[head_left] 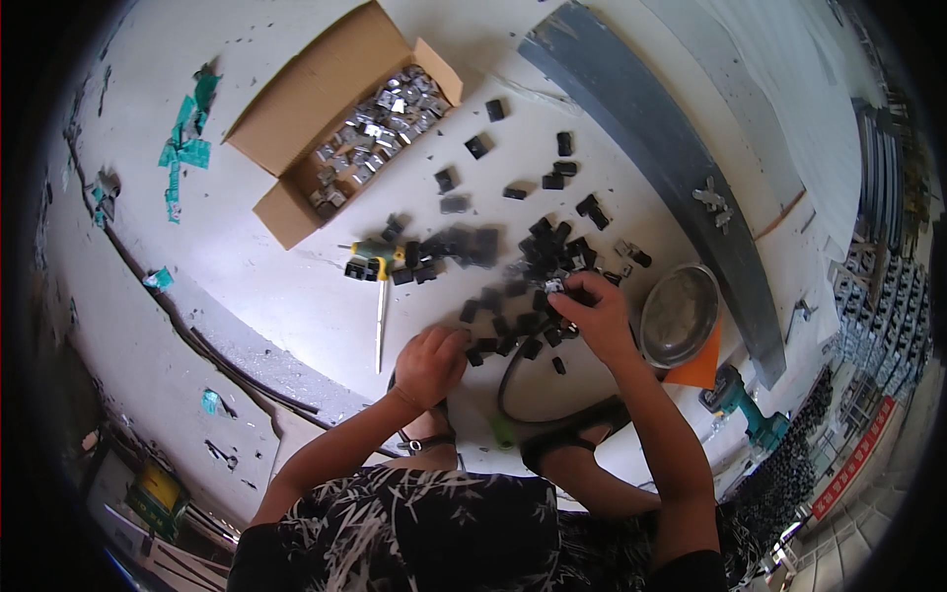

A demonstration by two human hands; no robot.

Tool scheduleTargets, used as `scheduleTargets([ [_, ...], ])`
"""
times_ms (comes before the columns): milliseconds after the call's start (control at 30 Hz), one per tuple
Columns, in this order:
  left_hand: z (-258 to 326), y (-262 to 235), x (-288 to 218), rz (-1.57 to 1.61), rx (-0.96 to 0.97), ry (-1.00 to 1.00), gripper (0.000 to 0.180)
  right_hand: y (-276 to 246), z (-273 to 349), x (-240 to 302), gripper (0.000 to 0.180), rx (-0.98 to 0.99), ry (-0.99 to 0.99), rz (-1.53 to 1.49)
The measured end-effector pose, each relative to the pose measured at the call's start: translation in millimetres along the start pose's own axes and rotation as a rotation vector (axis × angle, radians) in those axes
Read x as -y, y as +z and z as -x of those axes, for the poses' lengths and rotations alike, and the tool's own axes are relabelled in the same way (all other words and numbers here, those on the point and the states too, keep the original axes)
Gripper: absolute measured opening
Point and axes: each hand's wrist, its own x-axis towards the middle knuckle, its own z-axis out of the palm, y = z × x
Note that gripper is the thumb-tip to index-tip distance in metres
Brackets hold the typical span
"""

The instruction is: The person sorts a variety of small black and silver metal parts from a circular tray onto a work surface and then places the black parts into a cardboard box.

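Small black blocks (542,249) lie in a loose heap on the pale surface in front of me. My right hand (600,314) is at the heap's right side, thumb and forefinger pinched on a small silvery metal piece (554,285). Close to the heap's near left edge, my left hand (431,365) has its fingers curled in; what they hold, if anything, is hidden. Beyond the heap stands an open cardboard box (321,74) with many shiny metal pieces (390,113) inside. A screwdriver (381,321) with a yellow and green handle lies left of the blocks.
A long dark grey strip (651,138) runs along the right, with some metal pieces on it. Beside my right forearm sit a round metal bowl (681,316) and an orange sheet (698,363). A teal power tool (745,407) lies farther right. Green tape scraps (185,148) are at left.
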Motion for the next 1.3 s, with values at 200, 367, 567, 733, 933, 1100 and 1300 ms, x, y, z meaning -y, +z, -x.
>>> scheduleTargets([
  [200,1.5,7.0,0.1,-0.020,0.016,0.037,0.025,28.9,-53.7,92.1,0.016,0.336,0.190,-0.474],
  [367,-1.3,10.7,-1.1,0.010,-0.007,0.062,0.024,32.8,-111.3,156.2,0.036,0.242,-0.144,-0.289],
  [567,3.0,1.3,3.0,-0.005,-0.032,0.012,0.026,-13.4,-52.2,64.0,0.020,0.272,0.018,0.115],
  [733,-2.9,2.8,0.4,0.013,-0.002,0.039,0.027,-15.3,2.5,-0.4,0.022,0.182,0.053,0.510],
  [933,-3.9,2.8,-3.2,-0.001,0.018,0.025,0.026,19.1,8.1,-3.8,0.021,-0.005,-0.194,0.685],
  [1100,-5.1,1.0,-4.1,-0.006,0.008,0.030,0.025,20.1,10.3,-7.0,0.023,0.020,-0.137,0.653],
  [1300,-6.2,-0.2,-3.6,0.044,0.011,0.033,0.026,11.1,7.3,-5.0,0.028,0.011,0.028,0.244],
])
